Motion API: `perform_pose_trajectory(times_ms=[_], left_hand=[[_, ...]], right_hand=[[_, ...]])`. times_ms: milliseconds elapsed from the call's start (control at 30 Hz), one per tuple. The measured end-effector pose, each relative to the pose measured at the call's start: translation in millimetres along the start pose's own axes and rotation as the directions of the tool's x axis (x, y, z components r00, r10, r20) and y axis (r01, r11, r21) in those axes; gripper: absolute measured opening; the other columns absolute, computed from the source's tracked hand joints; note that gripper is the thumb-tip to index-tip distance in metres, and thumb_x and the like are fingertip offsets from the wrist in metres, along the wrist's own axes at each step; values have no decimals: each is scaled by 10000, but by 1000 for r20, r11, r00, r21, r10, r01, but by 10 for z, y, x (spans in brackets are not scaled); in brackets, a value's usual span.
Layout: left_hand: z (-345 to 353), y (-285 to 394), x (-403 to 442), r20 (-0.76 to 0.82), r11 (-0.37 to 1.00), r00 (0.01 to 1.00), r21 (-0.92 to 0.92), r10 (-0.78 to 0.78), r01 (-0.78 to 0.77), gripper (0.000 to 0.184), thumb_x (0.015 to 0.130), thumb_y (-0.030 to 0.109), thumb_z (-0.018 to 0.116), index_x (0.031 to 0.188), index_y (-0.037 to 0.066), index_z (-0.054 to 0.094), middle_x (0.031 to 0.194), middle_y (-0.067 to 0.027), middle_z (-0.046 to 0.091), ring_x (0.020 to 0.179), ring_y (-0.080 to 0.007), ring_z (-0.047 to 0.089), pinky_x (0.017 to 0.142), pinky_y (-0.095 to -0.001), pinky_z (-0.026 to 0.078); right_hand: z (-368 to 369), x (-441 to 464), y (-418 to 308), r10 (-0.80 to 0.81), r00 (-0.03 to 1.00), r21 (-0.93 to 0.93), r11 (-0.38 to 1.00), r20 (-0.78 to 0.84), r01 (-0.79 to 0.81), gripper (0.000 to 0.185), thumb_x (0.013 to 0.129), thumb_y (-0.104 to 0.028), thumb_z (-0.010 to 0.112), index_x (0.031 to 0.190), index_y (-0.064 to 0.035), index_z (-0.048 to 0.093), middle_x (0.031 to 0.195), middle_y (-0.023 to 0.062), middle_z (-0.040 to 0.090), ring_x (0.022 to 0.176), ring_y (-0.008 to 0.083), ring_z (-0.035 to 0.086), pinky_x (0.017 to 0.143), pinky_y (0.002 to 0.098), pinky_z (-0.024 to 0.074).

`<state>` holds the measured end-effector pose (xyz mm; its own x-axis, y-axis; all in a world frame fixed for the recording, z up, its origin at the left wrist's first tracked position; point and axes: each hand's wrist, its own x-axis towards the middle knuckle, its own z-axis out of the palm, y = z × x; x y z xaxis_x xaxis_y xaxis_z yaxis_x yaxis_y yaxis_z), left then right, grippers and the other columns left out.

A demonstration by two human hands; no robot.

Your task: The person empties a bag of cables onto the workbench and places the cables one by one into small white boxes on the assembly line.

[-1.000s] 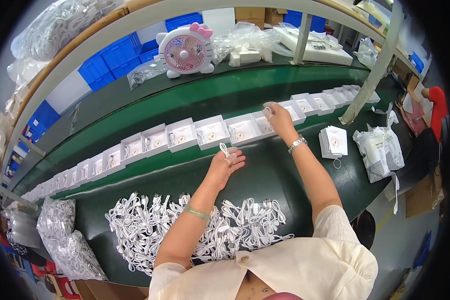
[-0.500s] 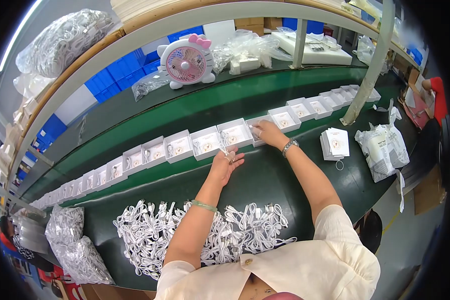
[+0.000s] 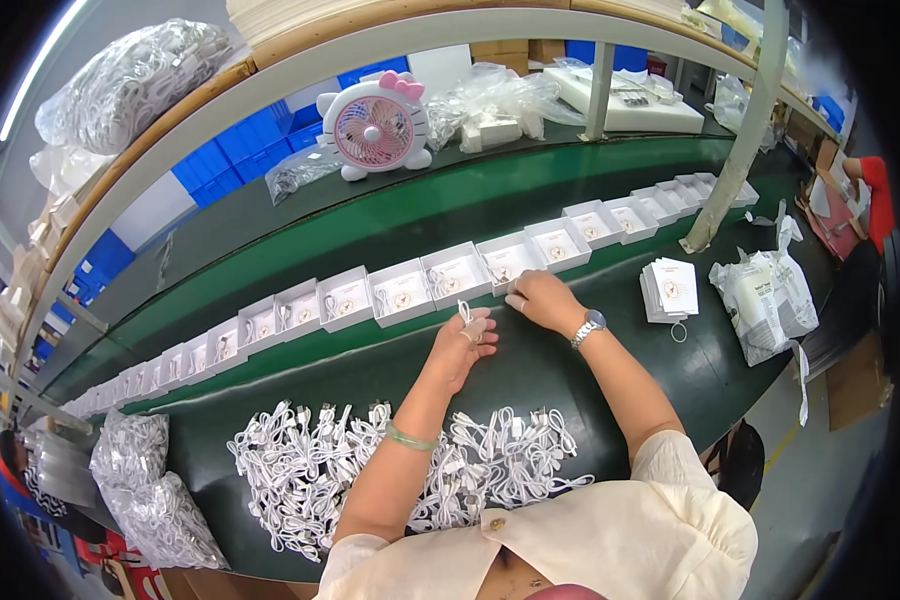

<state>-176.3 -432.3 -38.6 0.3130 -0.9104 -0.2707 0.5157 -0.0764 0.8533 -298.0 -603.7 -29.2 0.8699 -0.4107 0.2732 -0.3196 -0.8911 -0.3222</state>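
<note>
My left hand [image 3: 462, 350] is raised over the dark table, palm up, its fingers round a bundled white cable [image 3: 465, 312]. To its right, my right hand [image 3: 545, 300] is closed at the front edge of an open white box [image 3: 511, 260]; whatever its fingers may hold is hidden. That box belongs to a long row of open white boxes, each with a printed white card; several also show a white cable. A large pile of bundled white cables [image 3: 300, 470] lies on the table near my body, partly behind my left forearm.
Plastic bags of cables [image 3: 155, 490] lie at the left. A stack of white cards [image 3: 670, 290] and a white plastic bag [image 3: 765, 300] are at the right. Beyond the row stands a pink and white fan [image 3: 374, 130]. A metal post [image 3: 740, 150] rises at the right. A person's red sleeve [image 3: 878, 200] shows far right.
The row of boxes has shifted along the belt. My right hand has moved back from inside a box to its front edge. My left hand still has the cable.
</note>
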Motion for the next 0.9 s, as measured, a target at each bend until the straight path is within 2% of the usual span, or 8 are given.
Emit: perform_pose_trajectory(times_ms=[133, 200, 300, 433, 467, 600, 800, 900], left_hand=[[-20, -20, -6, -92, 994, 990, -15, 104, -106, 383, 892, 60, 518, 1254, -35, 436, 1035, -109, 555, 892, -206, 569, 813, -326, 495], [-112, -85, 48, -83, 990, 988, 52, 134, -130, 409, 884, 25, 497, 1277, -34, 401, 1076, -115, 552, 946, -209, 567, 861, -329, 480], [-127, -164, 117, 168, 712, 951, 633, 258, -305, 464, 885, -16, 483, 1319, -13, 320, 1174, -133, 532, 1075, -186, 540, 916, -309, 457], [-5, -154, 28, 51, 919, 960, 280, 274, -277, 472, 901, 14, 501, 1339, -36, 333, 1182, -170, 549, 1071, -237, 557, 892, -316, 476], [-25, -155, 36, 53, 921, 961, 276, 272, -275, 472, 901, 14, 501, 1339, -36, 333, 1182, -170, 549, 1071, -237, 557, 892, -316, 476], [-137, -84, 62, -15, 890, 968, 398, 249, -222, 406, 916, 41, 497, 1302, -43, 401, 1146, -170, 569, 994, -218, 585, 822, -306, 507], [-135, -79, 68, -65, 889, 973, 423, 222, -175, 270, 925, 52, 481, 1176, -40, 516, 1015, -126, 606, 896, -174, 594, 756, -286, 514], [-174, -108, 99, -58, 880, 974, 442, 220, -173, 257, 927, 59, 481, 1164, -30, 527, 1002, -118, 611, 885, -172, 597, 749, -281, 512]], right_hand=[[0, -35, -183, 62, 995, 291, 956, -74, -38, 219, 842, -218, 604, 933, -29, 666, 890, 176, 644, 857, 328, 610, 765, 395, 472], [-127, -61, -498, 78, 994, 499, 860, 77, -106, 256, 834, -259, 621, 938, -28, 658, 865, 153, 638, 816, 300, 614, 718, 378, 475], [154, -135, -605, -79, 989, 402, 907, -126, 124, 242, 834, -236, 621, 929, -15, 642, 817, 164, 634, 740, 305, 620, 671, 368, 483], [290, -49, -385, 161, 958, 580, 815, -235, 5, 180, 842, -175, 605, 927, -19, 634, 843, 145, 646, 752, 274, 633, 675, 358, 492], [163, 12, -279, 271, 954, 653, 747, -127, -125, 186, 844, -182, 605, 938, -25, 635, 871, 146, 653, 766, 269, 639, 683, 352, 491], [-61, 307, 249, 412, 830, 356, 891, -377, -281, 208, 842, -199, 606, 955, -32, 654, 827, 192, 659, 790, 326, 642, 694, 378, 495], [212, 494, 753, 355, 895, 39, 933, -271, -359, 254, 850, -245, 575, 937, -23, 661, 837, 193, 662, 795, 354, 635, 729, 435, 496], [146, 475, 614, 309, 950, -65, 948, -56, -312, 285, 847, -274, 570, 935, -21, 669, 869, 194, 659, 826, 361, 625, 747, 449, 489]])
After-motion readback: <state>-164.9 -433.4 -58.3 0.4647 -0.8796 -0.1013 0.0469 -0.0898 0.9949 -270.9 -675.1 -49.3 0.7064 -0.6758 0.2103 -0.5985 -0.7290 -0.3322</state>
